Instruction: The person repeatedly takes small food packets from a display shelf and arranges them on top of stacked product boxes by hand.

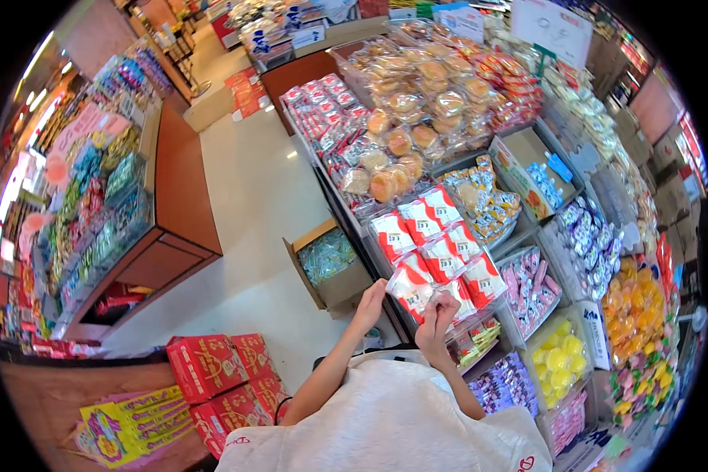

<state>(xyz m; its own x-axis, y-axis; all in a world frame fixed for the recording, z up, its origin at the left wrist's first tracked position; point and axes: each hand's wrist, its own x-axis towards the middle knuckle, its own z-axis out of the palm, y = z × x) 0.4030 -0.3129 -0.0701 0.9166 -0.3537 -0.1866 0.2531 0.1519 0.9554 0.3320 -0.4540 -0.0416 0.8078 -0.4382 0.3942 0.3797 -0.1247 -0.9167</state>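
Red and white packets lie in rows in a clear bin at the counter's near edge. My left hand has its fingers closed at the left edge of the nearest packet. At the same packet's right side, my right hand is closed in a pinch; whatever sits between its fingertips is too small to make out. The packet lies between the two hands, tilted slightly.
Round wrapped cakes fill the bin beyond. Pink sticks and yellow sweets are to the right. An open carton stands on the floor left of the counter; red boxes are stacked at lower left.
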